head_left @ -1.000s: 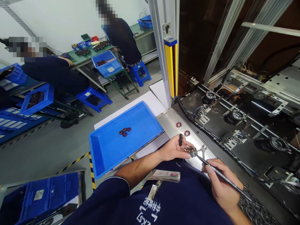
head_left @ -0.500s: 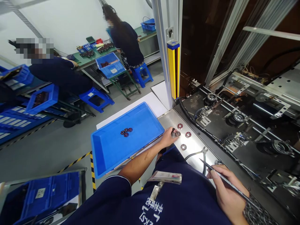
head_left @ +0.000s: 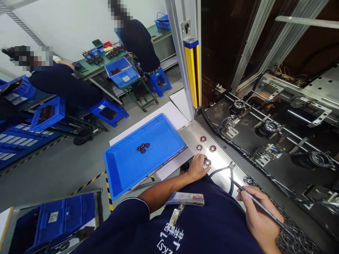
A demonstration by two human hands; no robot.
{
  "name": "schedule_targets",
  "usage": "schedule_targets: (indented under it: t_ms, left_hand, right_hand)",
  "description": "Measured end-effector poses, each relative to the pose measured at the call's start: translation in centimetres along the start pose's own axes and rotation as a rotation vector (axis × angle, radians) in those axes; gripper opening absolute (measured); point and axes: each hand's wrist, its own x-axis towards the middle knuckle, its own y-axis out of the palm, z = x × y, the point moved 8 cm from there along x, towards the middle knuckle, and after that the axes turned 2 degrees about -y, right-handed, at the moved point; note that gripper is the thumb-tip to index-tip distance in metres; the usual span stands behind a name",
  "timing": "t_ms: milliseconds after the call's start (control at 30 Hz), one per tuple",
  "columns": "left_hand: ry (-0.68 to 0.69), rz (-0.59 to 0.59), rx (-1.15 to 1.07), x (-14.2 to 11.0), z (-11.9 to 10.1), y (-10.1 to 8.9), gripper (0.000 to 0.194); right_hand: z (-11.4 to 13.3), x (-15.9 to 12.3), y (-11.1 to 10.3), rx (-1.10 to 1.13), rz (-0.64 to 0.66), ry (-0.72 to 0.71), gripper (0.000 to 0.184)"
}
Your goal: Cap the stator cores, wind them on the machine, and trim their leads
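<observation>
My left hand (head_left: pixel 198 168) is on the metal ledge (head_left: pixel 189 131), thumb and fingers closed at the edge of a small round slotted part (head_left: pixel 207 162). A dark patch shows at its fingertips; I cannot make out what it is. Just beyond lie a second round part (head_left: pixel 199 148) and two reddish ones (head_left: pixel 203 139), apart from the hand. My right hand (head_left: pixel 261 213) grips a slim black pointed tool (head_left: pixel 245 192), its tip toward the cutting pliers (head_left: pixel 232 165). Those pliers lie on the ledge between my hands, partly behind my shirt.
A blue tray (head_left: pixel 127 165) with several round parts (head_left: pixel 143 147) stands left. Black ring parts (head_left: pixel 248 181) lie by my right hand. Machine fixtures (head_left: pixel 270 126) and a yellow post (head_left: pixel 191 74) border the ledge. Two people sit at benches beyond.
My left hand has left one round part on the ledge and moved nearer my body to another. The right hand still holds the tool, almost unmoved. The view has shifted slightly.
</observation>
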Motion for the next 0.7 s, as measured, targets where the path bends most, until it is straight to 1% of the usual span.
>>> schedule_targets:
  t_ms: [67,133,233,333,400,533,700]
  left_hand:
    - [-0.043,0.004,-0.068,0.1,0.0,0.1,0.036]
    - [-0.078,0.029,-0.166,-0.1,-0.6,-0.1,0.038]
    - [-0.121,0.136,-0.375,-0.9,-2.6,-0.3,0.045]
    - [-0.164,0.268,-0.596,-1.7,-5.0,0.0,0.061]
    - [-0.195,0.324,-0.705,-2.3,-6.3,0.2,0.069]
    - [-0.256,0.383,-0.839,-3.2,-7.7,0.8,0.07]
    - [-0.293,0.424,-0.914,-4.0,-8.3,1.1,0.067]
  right_hand:
    - [-0.2,-0.2,-0.1,0.004,0.005,0.016,0.008]
    - [-0.3,-0.3,-0.1,0.009,0.009,0.033,0.008]
    - [-0.4,-0.4,0.0,0.023,0.015,0.038,0.008]
    - [-0.4,-0.4,0.3,0.048,0.031,0.019,0.01]
    - [-0.4,-0.5,0.6,0.063,0.037,0.009,0.012]
    - [-0.3,-0.7,0.5,0.071,0.029,-0.008,0.013]
    - [-0.3,-0.8,0.3,0.06,0.031,-0.017,0.013]
